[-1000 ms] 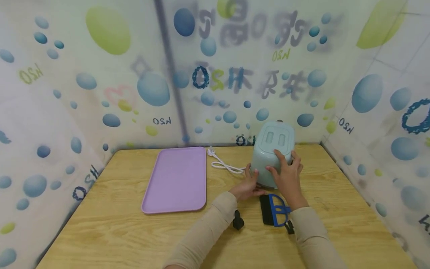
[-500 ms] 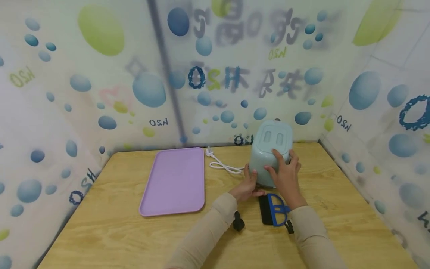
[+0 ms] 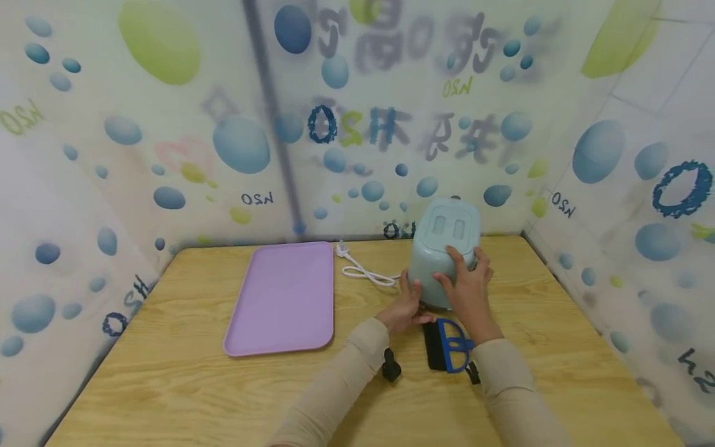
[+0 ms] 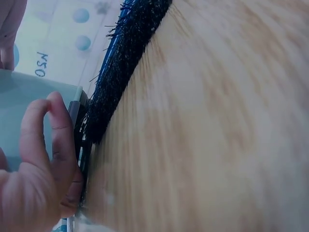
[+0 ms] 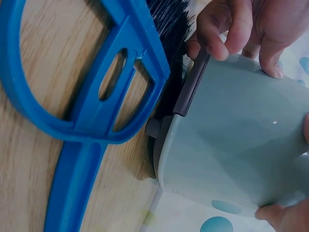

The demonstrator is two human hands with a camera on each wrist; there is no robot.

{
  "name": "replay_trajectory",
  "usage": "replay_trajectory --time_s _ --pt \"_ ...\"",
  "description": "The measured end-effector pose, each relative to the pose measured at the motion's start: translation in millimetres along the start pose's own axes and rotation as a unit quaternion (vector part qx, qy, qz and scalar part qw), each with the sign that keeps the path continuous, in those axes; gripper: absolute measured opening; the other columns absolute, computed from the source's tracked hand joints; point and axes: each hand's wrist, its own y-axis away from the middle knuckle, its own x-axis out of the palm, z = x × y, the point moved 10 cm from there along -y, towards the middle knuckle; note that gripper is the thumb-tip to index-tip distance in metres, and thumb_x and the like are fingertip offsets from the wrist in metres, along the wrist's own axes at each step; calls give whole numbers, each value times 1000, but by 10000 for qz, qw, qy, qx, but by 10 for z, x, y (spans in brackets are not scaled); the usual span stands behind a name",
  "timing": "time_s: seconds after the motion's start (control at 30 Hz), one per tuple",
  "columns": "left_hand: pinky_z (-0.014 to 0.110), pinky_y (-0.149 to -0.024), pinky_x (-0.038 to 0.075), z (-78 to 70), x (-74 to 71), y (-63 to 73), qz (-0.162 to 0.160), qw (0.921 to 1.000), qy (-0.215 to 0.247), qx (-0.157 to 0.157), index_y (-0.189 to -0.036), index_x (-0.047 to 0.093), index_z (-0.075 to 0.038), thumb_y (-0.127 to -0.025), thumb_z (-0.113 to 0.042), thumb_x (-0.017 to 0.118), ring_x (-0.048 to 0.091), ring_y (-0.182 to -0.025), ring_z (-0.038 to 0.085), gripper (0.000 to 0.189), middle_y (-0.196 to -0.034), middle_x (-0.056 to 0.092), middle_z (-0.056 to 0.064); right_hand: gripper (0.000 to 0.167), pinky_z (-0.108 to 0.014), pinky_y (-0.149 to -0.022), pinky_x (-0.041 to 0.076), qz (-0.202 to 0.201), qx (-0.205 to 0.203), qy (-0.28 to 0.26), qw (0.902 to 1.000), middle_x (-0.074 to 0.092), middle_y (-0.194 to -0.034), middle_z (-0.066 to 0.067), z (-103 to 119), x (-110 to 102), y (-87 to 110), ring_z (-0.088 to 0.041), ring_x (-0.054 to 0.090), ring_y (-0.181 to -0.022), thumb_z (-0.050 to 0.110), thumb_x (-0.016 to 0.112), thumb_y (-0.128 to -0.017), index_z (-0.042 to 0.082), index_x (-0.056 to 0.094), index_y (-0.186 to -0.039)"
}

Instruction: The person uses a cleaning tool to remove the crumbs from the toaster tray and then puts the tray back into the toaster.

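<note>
2 hands: both grasp the toaster (image 3: 429,279), from opposite sides.
Left hand (image 3: 401,310): grasping the toaster low on its left side, some fingers against the pale casing, others by the dark base.
Right hand (image 3: 470,292): grasping the toaster higher up, thumb on the near face, 1 finger at the top rim, others curved round the right side.
Toaster: pale blue-green, 2 oblong recesses in its top, at the far part of the table (image 3: 195,372), right of the middle; I cannot tell whether its base sits flat.
Cord (image 3: 368,274): white, looped on the table left of the toaster, ending in a plug (image 3: 342,250) near the tray.
Brush (image 3: 449,346): blue handle, black bristles, lying just in front of the toaster, between the forearms.
Tray (image 3: 282,298): purple, well left of the toaster.
Sleeves (image 3: 341,379): beige, 1 on each arm.
Wall (image 3: 335,211): printed with blue and green drops, behind the table.
</note>
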Motion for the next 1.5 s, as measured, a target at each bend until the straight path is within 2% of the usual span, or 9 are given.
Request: replay_trajectory --time_s 0.23,0.33,0.53,0.67,0.8,1.03,1.27,1.4,1.5 --pt "22 -54 54 39 -15 14 -92 9999 7 -80 -149 -14 -32 -89 -57 26 61 -58 18 76 -144 25 32 62 -68 -83 41 -11 58 7 10000 20 -139 -40 -4 -2 34 -63 33 -110 26 74 -79 15 47 -134" --pt "25 -57 56 36 -27 21 -124 9999 12 -64 -149 -13 -31 -88 -58 27 64 -64 22 78 -145 24 32 61 -69 -83 41 40 114 -7 9999 20 -139 -40 -20 14 40 -62 33 -111 27 73 -81 15 47 -135" --pt "26 -76 57 11 59 -18 122 9975 683 -146 -150 -13 -34 -92 -53 28 66 -88 24 73 -145 31 25 61 -68 -81 43 62 79 80 9999 19 -141 -38 -30 -10 1 -62 33 -112 30 71 -83 17 44 -136" --pt "18 -72 55 -1 122 -36 250 9928 1156 -181 -149 -15 -37 -95 -49 26 67 -81 17 68 -138 39 28 61 -68 -79 43 -39 46 150 9999 20 -140 -37 -21 -44 -18 -61 33 -112 29 72 -81 17 45 -135" --pt "15 -68 54 37 82 -55 32 9887 1495 -89 -149 -12 -37 -97 -46 26 68 -78 16 66 -136 40 29 61 -66 -81 42 117 83 49 9999 18 -142 -36 -23 -4 -4 -60 31 -113 28 72 -83 18 44 -136" --pt "24 -72 57 37 31 -18 -299 9926 1176 -34 -150 -12 -32 -95 -48 24 68 -77 22 68 -135 40 29 60 -65 -84 39 -26 -8 -60 10000 18 -141 -38 7 17 15 -61 30 -114 25 73 -83 16 44 -136" --pt "30 -71 58 4 38 13 -282 9970 683 -211 -149 -16 -32 -87 -56 24 65 -71 24 78 -132 43 28 61 -66 -85 37 -156 -105 -170 9997 17 -139 -41 34 9 4 -63 29 -112 21 74 -82 13 45 -135" --pt "33 -79 58 22 31 4 -135 9959 824 -337 -150 -15 -35 -92 -52 26 68 -92 38 72 -134 42 29 61 -67 -85 38 -72 -14 -105 9999 17 -140 -40 3 17 -6 -62 29 -113 22 73 -83 14 44 -136" --pt "37 -87 56 22 17 19 -10 9949 956 -334 -151 -12 -36 -99 -44 27 59 -113 48 65 -141 36 30 60 -67 -85 40 72 119 -46 9999 17 -142 -38 -33 37 6 -62 30 -114 26 72 -85 17 43 -137"
